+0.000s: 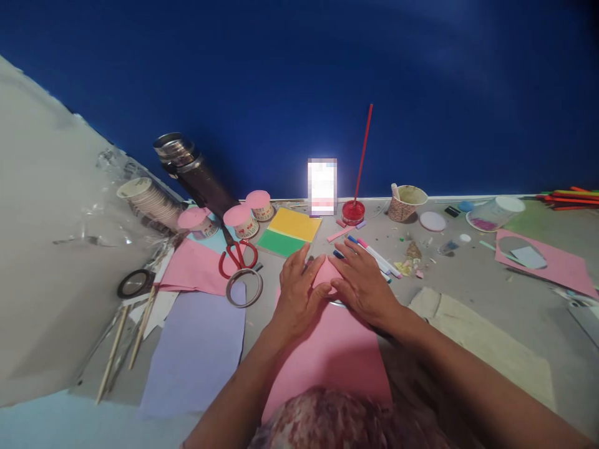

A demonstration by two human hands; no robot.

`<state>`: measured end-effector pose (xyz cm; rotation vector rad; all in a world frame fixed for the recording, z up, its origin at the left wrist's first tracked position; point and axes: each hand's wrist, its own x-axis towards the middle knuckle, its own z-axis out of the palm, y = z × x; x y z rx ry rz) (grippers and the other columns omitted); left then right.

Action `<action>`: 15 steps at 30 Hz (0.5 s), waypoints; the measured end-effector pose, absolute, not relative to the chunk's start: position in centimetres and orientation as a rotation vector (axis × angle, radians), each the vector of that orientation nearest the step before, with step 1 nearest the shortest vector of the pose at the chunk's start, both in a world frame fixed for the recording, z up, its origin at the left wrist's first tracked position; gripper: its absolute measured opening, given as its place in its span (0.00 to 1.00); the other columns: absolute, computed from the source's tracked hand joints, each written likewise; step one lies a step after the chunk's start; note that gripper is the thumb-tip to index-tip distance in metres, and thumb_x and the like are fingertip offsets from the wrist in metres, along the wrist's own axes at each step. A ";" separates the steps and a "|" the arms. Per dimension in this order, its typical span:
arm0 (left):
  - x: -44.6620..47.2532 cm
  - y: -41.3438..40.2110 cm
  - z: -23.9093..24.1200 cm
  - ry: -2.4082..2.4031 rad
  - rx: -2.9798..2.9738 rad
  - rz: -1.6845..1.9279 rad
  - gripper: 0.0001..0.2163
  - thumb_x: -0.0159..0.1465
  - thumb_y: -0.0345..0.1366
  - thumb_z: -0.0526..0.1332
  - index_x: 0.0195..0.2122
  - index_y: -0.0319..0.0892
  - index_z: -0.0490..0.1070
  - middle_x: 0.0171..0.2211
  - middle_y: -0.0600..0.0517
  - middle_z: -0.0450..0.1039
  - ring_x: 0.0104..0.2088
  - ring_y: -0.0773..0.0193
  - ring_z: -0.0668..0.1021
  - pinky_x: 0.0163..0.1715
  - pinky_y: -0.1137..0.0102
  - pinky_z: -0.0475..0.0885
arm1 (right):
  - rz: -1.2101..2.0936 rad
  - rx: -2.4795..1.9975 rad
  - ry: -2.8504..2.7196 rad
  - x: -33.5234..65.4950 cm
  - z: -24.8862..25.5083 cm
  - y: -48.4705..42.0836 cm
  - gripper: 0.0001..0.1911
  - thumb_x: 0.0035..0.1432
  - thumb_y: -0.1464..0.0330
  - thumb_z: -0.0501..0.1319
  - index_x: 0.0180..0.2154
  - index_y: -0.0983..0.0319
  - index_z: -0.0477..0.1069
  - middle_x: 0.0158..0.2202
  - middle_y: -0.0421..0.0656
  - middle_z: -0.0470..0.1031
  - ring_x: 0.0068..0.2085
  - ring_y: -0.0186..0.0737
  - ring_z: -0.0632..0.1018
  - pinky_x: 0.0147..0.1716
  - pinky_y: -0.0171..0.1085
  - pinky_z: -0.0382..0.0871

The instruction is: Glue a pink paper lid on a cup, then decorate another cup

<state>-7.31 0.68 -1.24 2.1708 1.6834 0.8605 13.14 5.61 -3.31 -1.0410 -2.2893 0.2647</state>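
A pink sheet of paper (330, 349) lies on the grey table (468, 274) right in front of me. My left hand (299, 284) rests flat on its far left part, fingers stretched out. My right hand (360, 277) lies flat on its far right part, fingers spread toward the left hand. Between the two hands the paper's far end (324, 272) shows as a pink point. A dark round edge (337, 304) peeks out under the paper below my right hand; I cannot make out what it is.
Red-handled scissors (236, 255), a tape ring (244, 287) and a lilac sheet (196, 349) lie to the left. Pink-topped cups (241, 221), a metal flask (194, 171), yellow-green paper (290, 232), markers (379, 255), a red pot with a stick (353, 212) and a lit phone (322, 186) stand beyond.
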 end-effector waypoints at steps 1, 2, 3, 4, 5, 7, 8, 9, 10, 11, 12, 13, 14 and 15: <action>-7.3 0.7 -1.4 1.685 2.161 0.860 0.24 0.76 0.46 0.56 0.70 0.49 0.66 0.76 0.39 0.54 0.74 0.45 0.60 0.70 0.43 0.59 | 0.269 -1.047 -2.288 13.1 -3.4 5.6 0.24 0.75 0.56 0.53 0.64 0.59 0.70 0.70 0.54 0.68 0.74 0.59 0.62 0.68 0.65 0.62; -7.3 0.7 -1.5 1.688 2.150 0.859 0.24 0.76 0.46 0.56 0.70 0.49 0.66 0.76 0.39 0.54 0.74 0.45 0.60 0.70 0.43 0.59 | 0.274 -1.050 -2.285 13.1 -3.4 5.6 0.24 0.75 0.56 0.53 0.65 0.58 0.70 0.70 0.54 0.68 0.74 0.59 0.62 0.68 0.66 0.62; -7.3 0.7 -1.5 1.691 2.136 0.857 0.24 0.76 0.47 0.56 0.71 0.50 0.65 0.76 0.40 0.54 0.74 0.45 0.59 0.70 0.42 0.59 | 0.278 -1.049 -2.280 13.1 -3.4 5.5 0.24 0.75 0.56 0.53 0.65 0.58 0.70 0.70 0.54 0.68 0.74 0.59 0.61 0.68 0.66 0.62; -7.2 0.6 -1.6 1.692 2.120 0.857 0.24 0.76 0.47 0.56 0.71 0.50 0.65 0.76 0.40 0.54 0.75 0.46 0.59 0.70 0.42 0.58 | 0.282 -1.046 -2.274 13.1 -3.5 5.5 0.24 0.75 0.56 0.54 0.65 0.57 0.70 0.71 0.53 0.68 0.74 0.59 0.61 0.68 0.66 0.62; -7.2 0.6 -1.6 1.688 2.101 0.860 0.24 0.76 0.47 0.56 0.71 0.51 0.65 0.76 0.41 0.54 0.75 0.46 0.58 0.71 0.42 0.58 | 0.284 -1.043 -2.265 13.1 -3.5 5.5 0.24 0.75 0.56 0.53 0.65 0.57 0.70 0.70 0.53 0.68 0.74 0.59 0.62 0.68 0.66 0.62; -7.2 0.5 -1.6 1.658 2.067 0.884 0.25 0.76 0.47 0.56 0.72 0.51 0.62 0.76 0.40 0.54 0.76 0.48 0.58 0.71 0.43 0.58 | 0.284 -1.033 -2.244 13.0 -3.5 5.5 0.26 0.75 0.55 0.53 0.66 0.58 0.69 0.69 0.54 0.69 0.73 0.59 0.63 0.68 0.66 0.63; -7.2 0.4 -1.5 1.636 2.055 0.904 0.26 0.76 0.47 0.56 0.73 0.51 0.60 0.76 0.40 0.54 0.76 0.48 0.58 0.71 0.43 0.58 | 0.285 -1.027 -2.232 13.1 -3.5 5.5 0.27 0.75 0.54 0.53 0.66 0.59 0.68 0.69 0.55 0.70 0.73 0.59 0.64 0.68 0.66 0.63; -7.2 0.3 -1.5 1.615 2.046 0.923 0.27 0.76 0.47 0.56 0.74 0.51 0.58 0.76 0.40 0.54 0.76 0.49 0.57 0.72 0.43 0.58 | 0.287 -1.020 -2.221 13.1 -3.4 5.5 0.28 0.74 0.53 0.53 0.67 0.60 0.67 0.69 0.55 0.70 0.73 0.60 0.64 0.68 0.66 0.63; -7.3 0.3 -1.4 1.599 2.040 0.938 0.28 0.76 0.47 0.56 0.75 0.51 0.57 0.76 0.40 0.54 0.76 0.49 0.57 0.72 0.44 0.57 | 0.291 -1.013 -2.212 13.1 -3.3 5.5 0.29 0.74 0.53 0.54 0.68 0.60 0.66 0.69 0.55 0.70 0.73 0.60 0.65 0.68 0.66 0.63; -7.4 0.2 -1.4 1.591 2.034 0.947 0.28 0.75 0.47 0.57 0.75 0.51 0.56 0.77 0.40 0.53 0.77 0.49 0.56 0.72 0.44 0.57 | 0.295 -1.008 -2.204 13.1 -3.2 5.4 0.30 0.73 0.52 0.54 0.68 0.60 0.66 0.69 0.55 0.69 0.73 0.60 0.65 0.69 0.66 0.63; -7.4 0.2 -1.4 1.591 2.028 0.949 0.28 0.75 0.47 0.57 0.75 0.51 0.56 0.77 0.40 0.52 0.77 0.49 0.56 0.72 0.44 0.57 | 0.298 -1.004 -2.201 13.1 -3.1 5.4 0.30 0.73 0.52 0.55 0.69 0.59 0.65 0.70 0.55 0.69 0.73 0.60 0.64 0.69 0.66 0.62; -7.5 0.1 -1.4 1.597 2.021 0.946 0.28 0.75 0.46 0.57 0.75 0.52 0.56 0.77 0.41 0.51 0.77 0.49 0.55 0.72 0.43 0.56 | 0.299 -1.003 -2.200 13.1 -3.0 5.4 0.30 0.73 0.52 0.55 0.69 0.59 0.65 0.70 0.55 0.69 0.73 0.60 0.64 0.69 0.66 0.62; -7.5 0.1 -1.4 1.606 2.012 0.941 0.28 0.76 0.46 0.57 0.75 0.52 0.56 0.77 0.41 0.51 0.77 0.49 0.55 0.72 0.43 0.56 | 0.299 -1.003 -2.203 13.1 -2.9 5.4 0.30 0.73 0.52 0.55 0.69 0.59 0.65 0.70 0.55 0.69 0.73 0.60 0.64 0.69 0.66 0.62; -7.5 0.0 -1.5 1.614 2.003 0.935 0.28 0.76 0.46 0.57 0.75 0.52 0.55 0.77 0.41 0.51 0.77 0.49 0.55 0.72 0.43 0.56 | 0.298 -1.006 -2.206 13.1 -2.8 5.4 0.30 0.73 0.53 0.55 0.68 0.60 0.66 0.70 0.56 0.69 0.73 0.61 0.64 0.68 0.66 0.62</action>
